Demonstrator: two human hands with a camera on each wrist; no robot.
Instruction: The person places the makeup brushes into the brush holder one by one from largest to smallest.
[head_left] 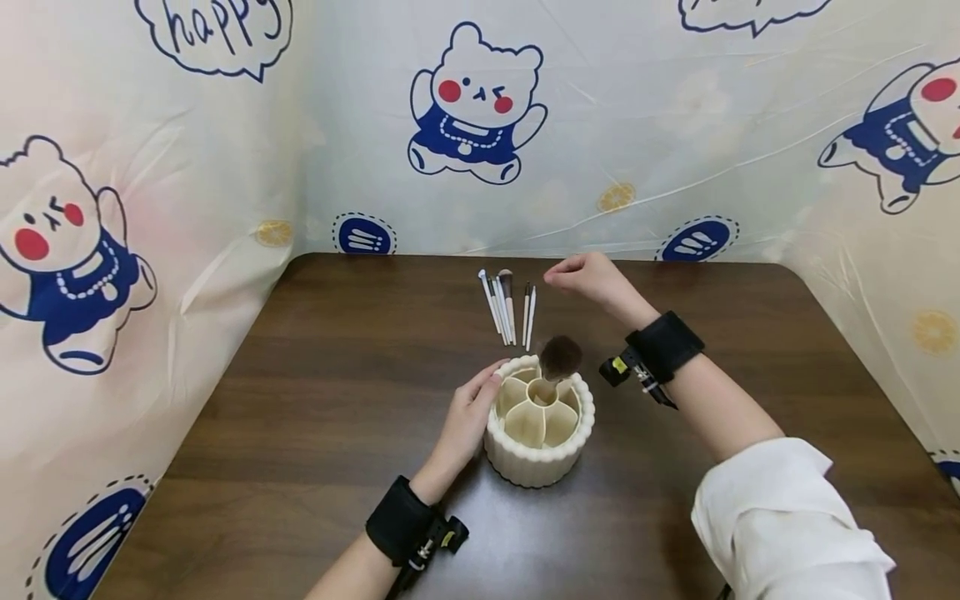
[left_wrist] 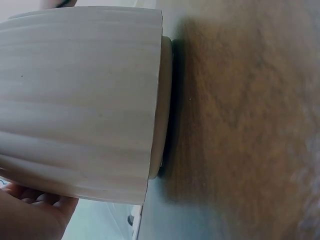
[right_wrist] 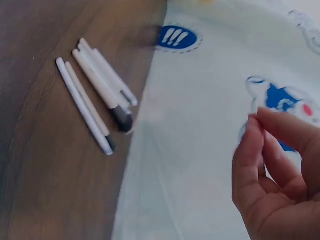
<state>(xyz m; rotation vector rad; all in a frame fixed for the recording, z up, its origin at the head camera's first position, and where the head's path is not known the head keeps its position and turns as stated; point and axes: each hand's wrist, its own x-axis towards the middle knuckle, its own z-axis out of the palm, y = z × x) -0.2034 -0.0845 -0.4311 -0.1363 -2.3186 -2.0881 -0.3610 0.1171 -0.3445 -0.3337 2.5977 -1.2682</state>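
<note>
A cream, scalloped makeup brush holder (head_left: 534, 468) with petal-shaped compartments stands on the table. My left hand (head_left: 471, 412) holds its left side, thumb near the rim; in the left wrist view the fluted wall (left_wrist: 80, 100) fills much of the picture and curled fingers (left_wrist: 47, 197) show beside it. One large brush with a fluffy dark head (head_left: 561, 358) stands bristles up in the holder. Beyond the holder, my right hand (head_left: 592, 279) is raised, its thumb and index fingertips meeting with nothing visible between them. Several slim makeup brushes (head_left: 504, 312) lie to its left.
Two thin brushes (head_left: 529, 318) lie slightly apart from the larger group, between it and the right hand. The brown wooden table (head_left: 337, 375) ends at a printed cloth backdrop (head_left: 480, 217), which also rises along both sides.
</note>
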